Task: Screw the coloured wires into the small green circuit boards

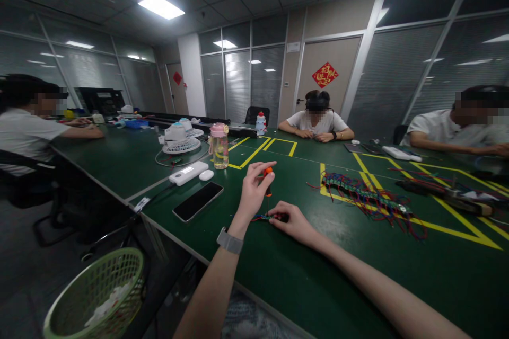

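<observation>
My left hand (254, 188) is closed around the orange and black handle of a screwdriver (269, 190). The tool stands upright, its thin shaft pointing down at a small green circuit board (265, 217) on the green table. Pinched at the board's right end are the thumb and fingers of my right hand (292, 221), which rests on the tabletop. Red and blue wires come out at the board's left side. Whether the tip touches a screw is too small to tell.
A phone (198, 201), a white power bank (188, 173) and a pink-lidded bottle (219, 147) stand left of my hands. A row of wired circuit boards (366, 196) lies at right among yellow tape lines. A green basket (95, 296) is on the floor. Several people sit around the table.
</observation>
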`<state>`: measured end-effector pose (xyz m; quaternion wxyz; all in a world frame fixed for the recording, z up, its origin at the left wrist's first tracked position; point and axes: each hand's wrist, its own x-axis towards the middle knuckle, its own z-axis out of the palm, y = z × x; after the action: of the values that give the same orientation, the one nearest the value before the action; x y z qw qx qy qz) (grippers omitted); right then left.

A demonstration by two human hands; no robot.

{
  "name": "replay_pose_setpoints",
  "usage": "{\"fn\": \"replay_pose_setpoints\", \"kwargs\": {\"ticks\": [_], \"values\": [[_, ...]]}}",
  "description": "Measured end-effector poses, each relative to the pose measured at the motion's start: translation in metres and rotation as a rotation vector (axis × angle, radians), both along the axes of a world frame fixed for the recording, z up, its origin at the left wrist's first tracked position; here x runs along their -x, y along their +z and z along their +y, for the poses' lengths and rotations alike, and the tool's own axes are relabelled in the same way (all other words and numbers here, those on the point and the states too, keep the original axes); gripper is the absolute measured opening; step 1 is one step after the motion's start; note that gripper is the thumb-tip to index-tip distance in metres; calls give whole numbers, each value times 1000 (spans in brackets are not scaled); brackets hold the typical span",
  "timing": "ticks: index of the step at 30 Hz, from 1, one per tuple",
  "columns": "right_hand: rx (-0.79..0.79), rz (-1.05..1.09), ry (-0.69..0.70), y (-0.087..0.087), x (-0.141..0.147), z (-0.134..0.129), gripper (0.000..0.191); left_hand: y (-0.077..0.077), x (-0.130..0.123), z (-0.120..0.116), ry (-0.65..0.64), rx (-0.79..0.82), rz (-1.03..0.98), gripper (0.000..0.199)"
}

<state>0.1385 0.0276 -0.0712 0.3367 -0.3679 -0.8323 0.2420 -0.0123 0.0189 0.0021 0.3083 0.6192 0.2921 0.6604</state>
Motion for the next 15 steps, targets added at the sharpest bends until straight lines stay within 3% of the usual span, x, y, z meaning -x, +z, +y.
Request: {"fn": "replay_pose_setpoints", "kwargs": {"ticks": [4, 10, 15], "values": [[10, -4, -2, 3, 0, -2, 17, 0, -1, 1, -183, 69, -78, 36], [-4, -7, -7, 1, 0, -1, 16, -1, -1, 1, -5, -11, -6, 26], [-12, -6, -9, -1, 0, 0, 16, -1, -1, 2, -132, 48, -100, 36]]}}
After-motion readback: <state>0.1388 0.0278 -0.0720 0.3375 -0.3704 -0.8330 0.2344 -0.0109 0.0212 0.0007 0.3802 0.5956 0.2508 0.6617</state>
